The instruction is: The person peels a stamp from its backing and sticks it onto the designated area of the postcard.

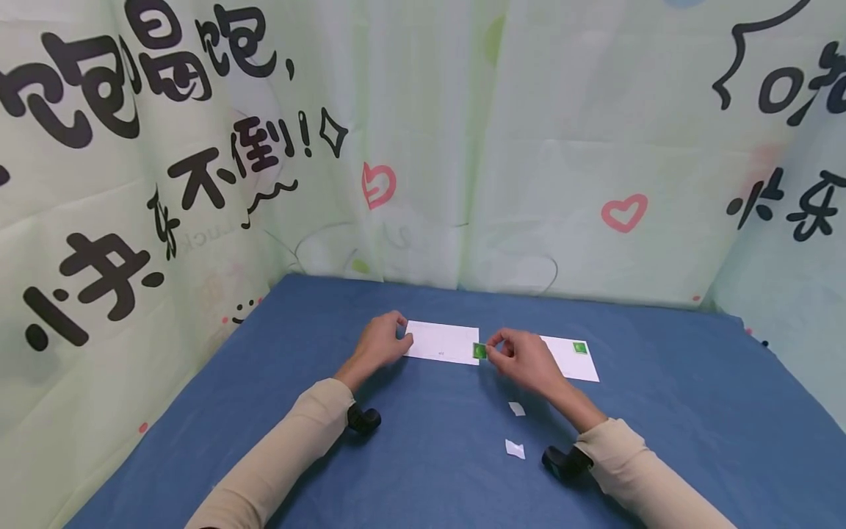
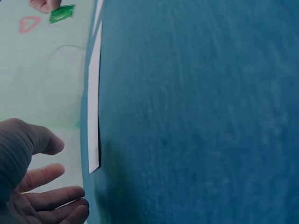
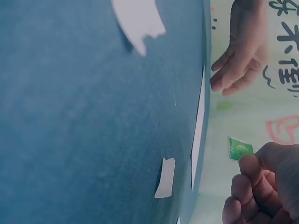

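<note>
My right hand (image 1: 525, 360) pinches a small green stamp (image 1: 479, 351) by one edge, between thumb and index finger. The stamp is held up off the surface; from the head it overlaps the right end of a white envelope or card (image 1: 439, 342) lying flat. In the right wrist view the stamp (image 3: 240, 149) shows a pale border and a light pattern. At that white piece's left end is my left hand (image 1: 380, 342); its fingers are spread and bent a little, with nothing between them in the left wrist view. Whether it touches the edge I cannot tell.
A second white envelope or card (image 1: 575, 367), with a green stamp (image 1: 579, 347) at its upper right, lies partly behind my right hand. Two small torn white paper scraps, one farther (image 1: 517, 408) and one nearer (image 1: 515, 449), lie on the blue cloth (image 1: 436, 470). Printed curtains (image 1: 529, 184) surround the table.
</note>
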### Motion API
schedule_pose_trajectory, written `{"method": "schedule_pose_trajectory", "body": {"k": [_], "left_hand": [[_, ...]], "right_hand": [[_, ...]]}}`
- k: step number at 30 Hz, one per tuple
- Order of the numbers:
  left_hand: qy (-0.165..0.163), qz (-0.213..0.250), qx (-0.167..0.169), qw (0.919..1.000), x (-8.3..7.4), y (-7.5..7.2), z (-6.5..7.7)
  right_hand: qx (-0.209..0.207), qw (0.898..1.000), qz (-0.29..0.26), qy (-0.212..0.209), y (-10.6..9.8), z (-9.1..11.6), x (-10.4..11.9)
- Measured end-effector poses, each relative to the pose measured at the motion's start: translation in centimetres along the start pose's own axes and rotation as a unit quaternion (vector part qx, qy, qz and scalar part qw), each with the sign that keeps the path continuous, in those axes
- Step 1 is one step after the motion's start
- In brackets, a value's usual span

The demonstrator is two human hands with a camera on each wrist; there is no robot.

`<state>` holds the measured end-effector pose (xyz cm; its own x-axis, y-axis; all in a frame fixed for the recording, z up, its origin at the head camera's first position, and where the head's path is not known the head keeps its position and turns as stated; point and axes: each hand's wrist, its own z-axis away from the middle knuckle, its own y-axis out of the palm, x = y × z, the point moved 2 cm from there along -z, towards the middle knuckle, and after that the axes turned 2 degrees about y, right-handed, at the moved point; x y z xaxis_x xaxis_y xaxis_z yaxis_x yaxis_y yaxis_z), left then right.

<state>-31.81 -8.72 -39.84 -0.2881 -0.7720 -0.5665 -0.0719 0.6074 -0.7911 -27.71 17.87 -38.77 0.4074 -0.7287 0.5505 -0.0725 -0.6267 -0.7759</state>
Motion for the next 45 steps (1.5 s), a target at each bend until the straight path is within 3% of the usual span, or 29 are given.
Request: {"method": "schedule_pose_trajectory", "body": {"k": [6,11,19,27,38,45], "left_hand": [[-0.001,-0.032,0.036,0.9989,0.1,0.5,-0.4],[0.017,-0.027,0.056,0.9979,0.2,0.9,-0.6],[0.017,-0.012,0.082,0.9964,0.9,0.9,-0.6],[0.045,-0.008,0.110,0.9928,2.3,0.7,-0.7],[0.048,0.001,0.148,0.9879,3.6,0.6,-0.7],[0.048,-0.002,0.156,0.9866,4.0,0.5,-0.5]], "right_hand": [[0.011,1.000,-0.003,0.016,-0.1,-0.8,-0.4],[0.025,0.999,-0.012,0.036,-0.2,-1.3,-0.8],[0.031,0.998,-0.026,0.049,0.0,-2.0,-1.3],[0.042,0.996,-0.042,0.062,0.3,-2.6,-1.5],[0.070,0.993,-0.070,0.070,0.4,-3.9,-1.8],[0.075,0.991,-0.057,0.090,0.8,-4.7,-2.0]]}}
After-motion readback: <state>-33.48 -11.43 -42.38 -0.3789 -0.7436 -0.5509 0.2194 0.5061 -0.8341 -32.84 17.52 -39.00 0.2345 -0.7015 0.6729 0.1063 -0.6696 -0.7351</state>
